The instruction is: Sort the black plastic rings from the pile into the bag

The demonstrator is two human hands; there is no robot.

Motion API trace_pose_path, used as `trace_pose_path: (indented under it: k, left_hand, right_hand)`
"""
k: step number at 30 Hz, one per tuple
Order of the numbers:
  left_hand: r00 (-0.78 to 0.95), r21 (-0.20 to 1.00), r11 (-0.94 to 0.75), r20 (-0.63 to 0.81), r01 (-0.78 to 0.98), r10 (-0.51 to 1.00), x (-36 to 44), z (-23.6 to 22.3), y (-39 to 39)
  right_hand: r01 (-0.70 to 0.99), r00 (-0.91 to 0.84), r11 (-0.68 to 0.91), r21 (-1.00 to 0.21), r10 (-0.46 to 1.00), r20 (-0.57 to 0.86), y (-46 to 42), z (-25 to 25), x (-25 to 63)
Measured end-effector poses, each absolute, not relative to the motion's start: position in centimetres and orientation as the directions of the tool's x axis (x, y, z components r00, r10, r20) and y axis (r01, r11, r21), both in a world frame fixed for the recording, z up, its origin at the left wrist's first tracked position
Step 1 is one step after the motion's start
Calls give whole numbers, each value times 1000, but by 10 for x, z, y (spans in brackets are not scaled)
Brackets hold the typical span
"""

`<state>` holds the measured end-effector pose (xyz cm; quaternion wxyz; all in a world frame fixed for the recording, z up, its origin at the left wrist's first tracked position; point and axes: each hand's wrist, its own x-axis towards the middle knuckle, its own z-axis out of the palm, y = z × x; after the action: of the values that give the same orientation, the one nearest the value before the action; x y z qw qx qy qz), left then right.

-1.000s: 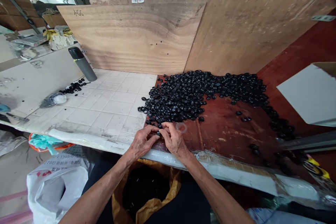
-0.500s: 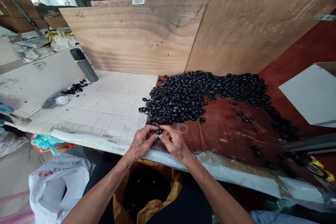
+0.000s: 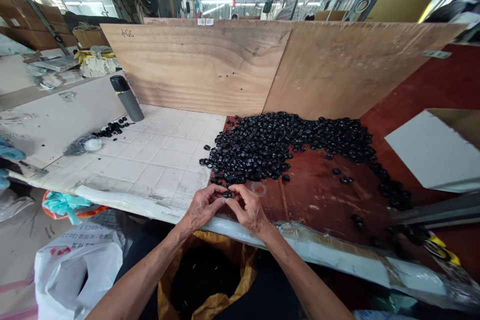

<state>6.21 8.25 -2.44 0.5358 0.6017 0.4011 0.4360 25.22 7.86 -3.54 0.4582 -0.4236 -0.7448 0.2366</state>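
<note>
My left hand (image 3: 200, 207) and my right hand (image 3: 250, 208) meet at the near edge of the bench, fingertips pinched together on one small black ring (image 3: 227, 194). Just beyond them spreads a big heap of black rings (image 3: 270, 145) over the red-brown board, trailing off to the right. A clear ring (image 3: 258, 189) lies flat on the board beside my right fingers. Below the bench edge, between my forearms, hangs a yellow bag (image 3: 210, 280) with dark parts inside.
A grey flask (image 3: 126, 98) stands at the back left on the white tiled surface (image 3: 150, 155), with a small cluster of black rings (image 3: 110, 128) near it. Plywood boards (image 3: 232, 67) wall the back. A white sheet (image 3: 431, 152) lies at right, a white sack (image 3: 75, 270) at lower left.
The view tilted and shifted a little. Both hands stay pinched at the bench edge; the black ring now shows between the fingertips.
</note>
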Motion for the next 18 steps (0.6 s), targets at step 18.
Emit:
trace_pose_path:
  k: [18]
  left_hand:
    - [254,995,74,-56,-63,966,37,-13,6]
  right_hand:
    - [342,-156,429,-836,903,399,-2,-15,215]
